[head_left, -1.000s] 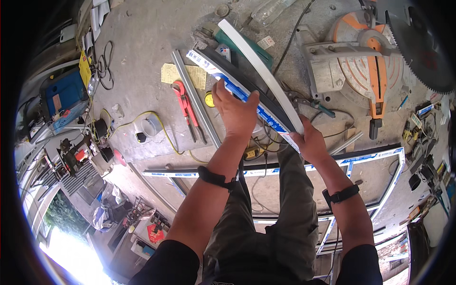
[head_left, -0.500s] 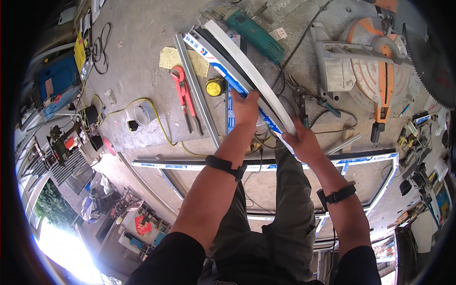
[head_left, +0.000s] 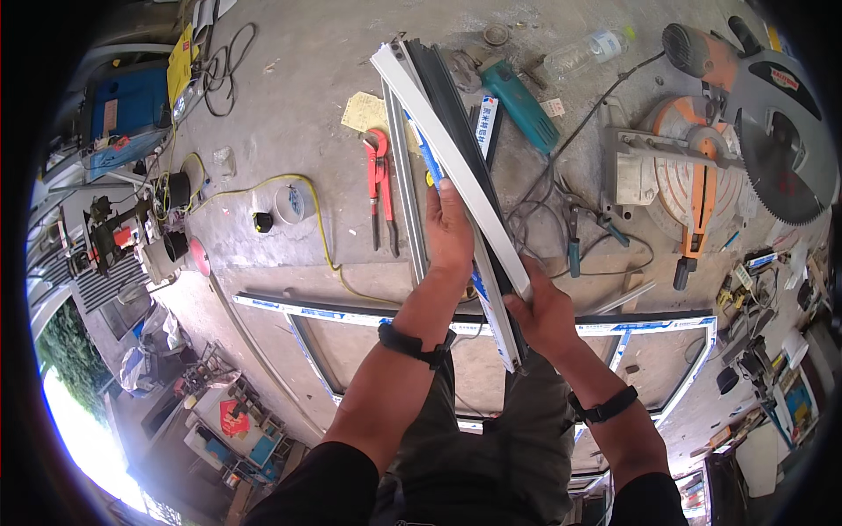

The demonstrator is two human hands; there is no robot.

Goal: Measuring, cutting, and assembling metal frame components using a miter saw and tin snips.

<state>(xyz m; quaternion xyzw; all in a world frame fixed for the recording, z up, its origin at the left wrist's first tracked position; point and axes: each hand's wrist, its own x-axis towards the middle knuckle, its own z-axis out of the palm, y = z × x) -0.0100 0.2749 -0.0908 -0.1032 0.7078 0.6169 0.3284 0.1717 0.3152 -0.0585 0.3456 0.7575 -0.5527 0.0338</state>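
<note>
profiles (head_left: 456, 167) now steeper between grips

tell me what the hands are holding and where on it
Both hold a long white window-frame profile with a dark strip: left hand around its middle, right hand gripping near its lower end.

floor (head_left: 289, 96) is rough matt concrete, the long profile (head_left: 456, 167) looks like smooth white plastic, glossy-ish, and the saw blade (head_left: 781, 153) at 2 o'clock is dull grey metal.
</note>
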